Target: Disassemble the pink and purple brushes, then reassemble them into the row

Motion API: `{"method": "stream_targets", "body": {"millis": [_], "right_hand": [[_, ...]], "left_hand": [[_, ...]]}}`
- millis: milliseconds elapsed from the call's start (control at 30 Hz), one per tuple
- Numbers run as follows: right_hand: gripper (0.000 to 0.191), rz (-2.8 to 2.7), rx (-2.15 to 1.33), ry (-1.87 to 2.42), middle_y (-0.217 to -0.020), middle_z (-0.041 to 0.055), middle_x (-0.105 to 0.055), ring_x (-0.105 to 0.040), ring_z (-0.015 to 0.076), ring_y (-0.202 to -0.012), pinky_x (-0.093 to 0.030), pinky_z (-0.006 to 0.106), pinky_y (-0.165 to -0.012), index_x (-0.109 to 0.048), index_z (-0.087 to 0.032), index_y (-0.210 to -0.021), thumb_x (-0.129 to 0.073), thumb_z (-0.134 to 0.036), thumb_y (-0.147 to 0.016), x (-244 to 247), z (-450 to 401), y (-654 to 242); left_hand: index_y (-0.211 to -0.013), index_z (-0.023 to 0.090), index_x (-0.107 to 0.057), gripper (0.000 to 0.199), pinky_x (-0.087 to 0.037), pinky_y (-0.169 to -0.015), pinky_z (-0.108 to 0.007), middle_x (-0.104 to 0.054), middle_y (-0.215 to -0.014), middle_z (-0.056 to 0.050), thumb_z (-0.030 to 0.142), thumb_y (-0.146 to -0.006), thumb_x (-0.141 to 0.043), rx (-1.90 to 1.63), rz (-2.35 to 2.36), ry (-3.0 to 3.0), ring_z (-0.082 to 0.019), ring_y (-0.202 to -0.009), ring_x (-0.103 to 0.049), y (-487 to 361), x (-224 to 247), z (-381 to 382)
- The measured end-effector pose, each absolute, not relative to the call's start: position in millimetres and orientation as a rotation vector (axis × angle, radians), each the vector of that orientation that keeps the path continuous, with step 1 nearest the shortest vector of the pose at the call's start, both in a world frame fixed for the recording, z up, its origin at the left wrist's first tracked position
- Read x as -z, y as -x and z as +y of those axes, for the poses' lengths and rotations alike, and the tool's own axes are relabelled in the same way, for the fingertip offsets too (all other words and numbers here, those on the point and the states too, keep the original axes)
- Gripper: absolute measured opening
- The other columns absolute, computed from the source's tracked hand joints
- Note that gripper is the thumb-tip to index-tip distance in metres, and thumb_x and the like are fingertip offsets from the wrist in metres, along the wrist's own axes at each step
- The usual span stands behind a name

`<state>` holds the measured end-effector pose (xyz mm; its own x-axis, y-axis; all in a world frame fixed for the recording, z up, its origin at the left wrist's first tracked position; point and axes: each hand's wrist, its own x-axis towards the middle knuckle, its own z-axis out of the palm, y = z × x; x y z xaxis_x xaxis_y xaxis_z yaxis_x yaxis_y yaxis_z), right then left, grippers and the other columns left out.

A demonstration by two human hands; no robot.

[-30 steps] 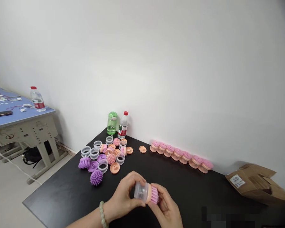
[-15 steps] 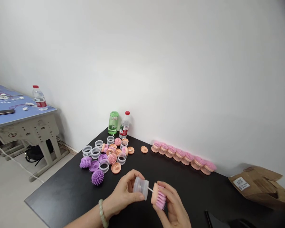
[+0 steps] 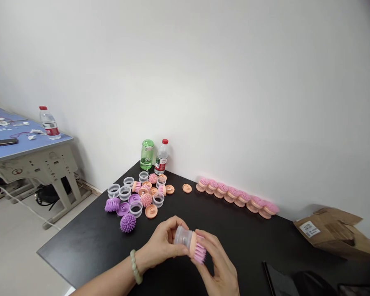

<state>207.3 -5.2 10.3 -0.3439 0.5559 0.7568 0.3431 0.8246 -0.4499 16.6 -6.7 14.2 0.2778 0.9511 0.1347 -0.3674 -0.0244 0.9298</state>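
Note:
Between the fingers of my left hand [image 3: 165, 239] is a clear plastic ring-shaped cup [image 3: 183, 237], lying on its side in the air above the black table. My right hand [image 3: 218, 260] grips a pink-and-peach bristle brush head [image 3: 199, 249], bristles facing right. The peach base of the brush head meets the right rim of the clear cup, and the white stem seen before is hidden. Left of my hands lie loose clear rings [image 3: 136, 209], peach caps [image 3: 151, 211], purple brush heads [image 3: 128, 223] and pink brush heads [image 3: 146, 200].
Along the wall runs a row of several pink-bristled brushes [image 3: 231, 194], with a single peach cap [image 3: 187, 188] to their left. A green bottle [image 3: 146, 154] and a water bottle [image 3: 161, 157] stand at the back corner. A torn cardboard box [image 3: 336, 232] sits on the right.
The brush head has moved left against the clear cup, closing the gap where the white stem showed. My right hand has come nearer my left. The view has shifted slightly.

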Motion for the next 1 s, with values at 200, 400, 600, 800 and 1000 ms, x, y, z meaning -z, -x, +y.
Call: {"method": "stream_targets", "body": {"millis": [200, 400, 600, 800, 1000], "right_hand": [[0.038, -2.032, -0.204, 0.556, -0.121, 0.0114, -0.064, -0.064, 0.0219, -0.113, -0.057, 0.032, -0.093, -0.062, -0.02, -0.121, -0.054, -0.001, -0.089, -13.5, -3.7, -208.2], [0.046, -2.064, -0.157, 0.484, -0.121, 0.0124, -0.063, -0.061, 0.0235, -0.115, -0.058, 0.036, -0.092, -0.06, -0.019, -0.125, -0.05, 0.005, -0.087, -14.7, -4.8, -207.9], [0.029, -1.941, -0.258, 0.767, -0.103, 0.0092, -0.071, -0.071, 0.0229, -0.09, -0.062, 0.031, -0.078, -0.063, -0.02, -0.117, -0.067, -0.024, -0.088, -11.1, -8.4, -207.7], [0.02, -1.74, -0.903, 1.003, -0.087, 0.0045, -0.073, -0.073, 0.0194, -0.075, -0.061, 0.024, -0.065, -0.065, -0.021, -0.102, -0.064, -0.036, -0.09, -9.6, -8.2, -202.5], [0.025, -1.58, -0.967, 1.038, -0.092, 0.0068, -0.072, -0.072, 0.0216, -0.08, -0.061, 0.028, -0.071, -0.065, -0.019, -0.102, -0.07, -0.035, -0.083, -7.5, -9.9, -193.5]], "left_hand": [[-0.096, 0.016, -0.055, 0.056, -0.031, -0.037, -0.014, -0.058, -0.063, 0.005, 0.044, -0.061, -0.089, -1.106, 0.732, -1.066, -0.004, -0.043, -0.044, -14.1, -12.8, -6.3], [-0.093, 0.015, -0.057, 0.053, -0.03, -0.037, -0.014, -0.059, -0.06, 0.005, 0.042, -0.061, -0.089, -1.062, 0.755, -1.028, -0.004, -0.041, -0.045, -14.4, -14.3, -7.2], [-0.096, 0.018, -0.056, 0.054, -0.038, -0.052, -0.017, -0.059, -0.075, 0.003, 0.034, -0.059, -0.092, -1.131, 0.616, -1.018, -0.007, -0.059, -0.048, -17.8, -12.7, -6.7], [-0.101, 0.02, -0.063, 0.052, -0.043, -0.075, -0.026, -0.05, -0.108, -0.004, 0.034, -0.061, -0.092, -1.285, 0.54, -1.268, -0.016, -0.089, -0.051, -17.0, -12.3, -5.8], [-0.116, 0.021, -0.055, 0.056, -0.041, -0.078, -0.028, -0.054, -0.102, -0.003, 0.06, -0.079, -0.071, -1.253, 0.706, -1.166, -0.018, -0.091, -0.051, -13.4, -12.3, -8.7]]}}
